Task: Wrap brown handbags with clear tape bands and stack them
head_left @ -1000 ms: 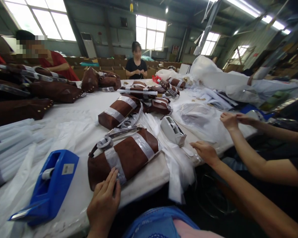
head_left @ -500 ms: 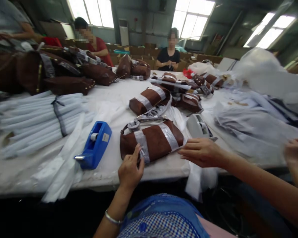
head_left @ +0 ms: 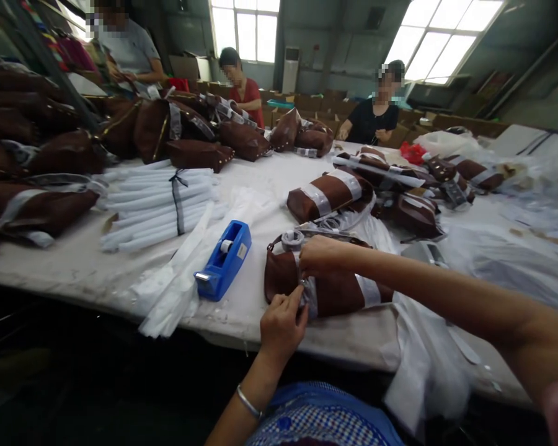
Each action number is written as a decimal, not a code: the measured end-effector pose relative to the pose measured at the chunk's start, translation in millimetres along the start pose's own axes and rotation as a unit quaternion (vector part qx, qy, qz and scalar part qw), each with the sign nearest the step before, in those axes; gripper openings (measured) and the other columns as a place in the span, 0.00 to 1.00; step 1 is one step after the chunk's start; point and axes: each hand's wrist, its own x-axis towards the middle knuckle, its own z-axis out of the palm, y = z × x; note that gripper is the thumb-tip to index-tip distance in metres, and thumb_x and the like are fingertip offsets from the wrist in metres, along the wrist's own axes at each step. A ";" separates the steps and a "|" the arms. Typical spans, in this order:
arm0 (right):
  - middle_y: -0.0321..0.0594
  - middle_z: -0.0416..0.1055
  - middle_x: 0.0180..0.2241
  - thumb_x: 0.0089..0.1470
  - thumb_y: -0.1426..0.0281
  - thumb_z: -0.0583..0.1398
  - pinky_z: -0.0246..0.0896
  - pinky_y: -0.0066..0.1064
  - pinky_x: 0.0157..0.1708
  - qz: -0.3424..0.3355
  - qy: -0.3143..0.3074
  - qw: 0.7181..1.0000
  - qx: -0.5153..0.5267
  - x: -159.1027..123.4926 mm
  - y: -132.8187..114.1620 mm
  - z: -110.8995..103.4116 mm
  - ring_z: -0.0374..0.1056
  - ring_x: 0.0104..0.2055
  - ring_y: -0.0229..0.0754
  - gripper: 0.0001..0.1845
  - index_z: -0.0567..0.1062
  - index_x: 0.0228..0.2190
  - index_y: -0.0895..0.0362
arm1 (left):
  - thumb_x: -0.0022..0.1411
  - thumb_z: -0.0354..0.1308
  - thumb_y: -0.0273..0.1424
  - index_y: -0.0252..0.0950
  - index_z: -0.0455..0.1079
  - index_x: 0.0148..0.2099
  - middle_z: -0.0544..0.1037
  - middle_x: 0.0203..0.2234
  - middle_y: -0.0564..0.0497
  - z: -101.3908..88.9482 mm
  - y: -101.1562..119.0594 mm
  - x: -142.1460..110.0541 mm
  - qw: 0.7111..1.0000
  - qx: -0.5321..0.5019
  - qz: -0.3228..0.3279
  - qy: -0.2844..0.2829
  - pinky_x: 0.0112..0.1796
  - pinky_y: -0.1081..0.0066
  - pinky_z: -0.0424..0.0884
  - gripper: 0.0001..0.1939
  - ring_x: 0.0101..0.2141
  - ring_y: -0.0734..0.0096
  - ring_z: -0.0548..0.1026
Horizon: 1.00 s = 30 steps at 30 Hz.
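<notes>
A brown handbag (head_left: pixel 337 294) lies on the white-covered table in front of me, with two pale translucent wrapping strips (head_left: pixel 368 290) around its body. My left hand (head_left: pixel 283 325) grips its near edge at the left strip, the index finger pointing up along it and the thumb beside it. Across the top of the bag reaches my right hand (head_left: pixel 323 255), its fingers pinched together over the same strip; what they pinch is hidden. Behind the bag's left end sits its wrapped strap ring (head_left: pixel 292 240). A blue tape dispenser (head_left: pixel 224 263) stands left of the bag.
A tied bundle of white rolls (head_left: pixel 160 207) and white sheets (head_left: pixel 174 291) lie to the left. More wrapped brown bags (head_left: pixel 328 195) are behind, with a pile of bags (head_left: pixel 199 155) at back left. A grey dispenser (head_left: pixel 425 253) stands beyond my right forearm. Co-workers (head_left: pixel 376 118) are across the table.
The view has swung left. My right hand has moved from the bag's right end to the left strip. My left hand stays at that strip.
</notes>
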 end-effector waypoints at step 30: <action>0.51 0.66 0.61 0.64 0.59 0.55 0.46 0.54 0.66 0.255 0.309 0.904 0.151 -80.6 1.1 79.4 0.59 0.65 0.56 0.26 0.69 0.60 0.57 | 0.69 0.54 0.32 0.42 0.67 0.61 0.81 0.42 0.47 -11.3 2.0 -2.4 0.998 -0.059 -0.006 -0.021 0.46 0.65 0.75 0.19 0.43 0.63 0.77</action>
